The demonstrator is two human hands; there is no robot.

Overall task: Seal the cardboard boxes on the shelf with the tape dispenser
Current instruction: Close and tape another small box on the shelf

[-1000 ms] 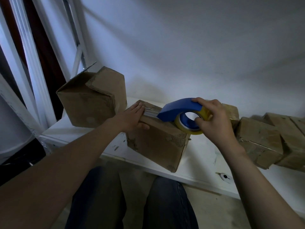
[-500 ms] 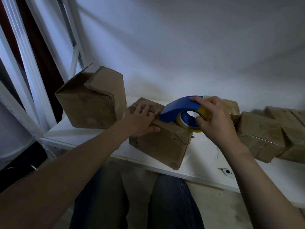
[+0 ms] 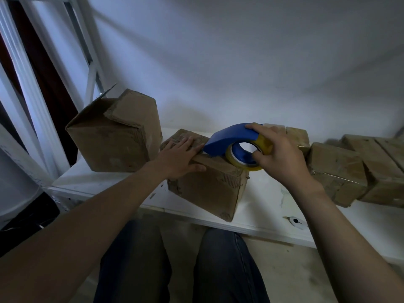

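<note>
A brown cardboard box (image 3: pixel 209 189) stands on the white shelf (image 3: pixel 262 206), turned corner-first toward me. My left hand (image 3: pixel 179 156) lies flat on its top with straight fingers, thumb over the near edge. My right hand (image 3: pixel 277 154) grips a blue tape dispenser (image 3: pixel 231 137) carrying a yellowish tape roll (image 3: pixel 244 165). The dispenser's nose touches the box top just right of my left fingertips. A larger box (image 3: pixel 113 138) with a raised flap stands to the left.
Several more cardboard boxes (image 3: pixel 341 169) lie in a row along the shelf to the right, against the white wall. A small white object (image 3: pixel 295 221) sits near the shelf's front edge. White frame posts (image 3: pixel 28 88) rise at left. My legs (image 3: pixel 181 263) are below the shelf.
My left hand slid right along the box top, from its left corner toward the dispenser's nose. The dispenser stayed on the box top, shifting only slightly.
</note>
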